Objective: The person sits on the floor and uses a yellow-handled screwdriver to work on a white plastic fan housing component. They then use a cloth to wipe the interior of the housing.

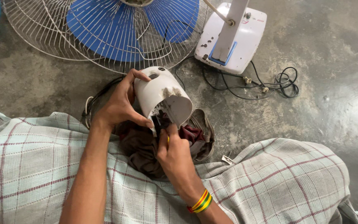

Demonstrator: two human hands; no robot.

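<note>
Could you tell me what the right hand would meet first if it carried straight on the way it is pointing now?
Most likely the dusty inside of the white fan motor cover: the right hand points up into its open end, which the left hand steadies. Depth inside is unclear.

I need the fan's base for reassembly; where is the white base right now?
In the head view, the white base lies on the floor at upper right, beside the fan guard, with the black cord coiled just right of it.
</note>
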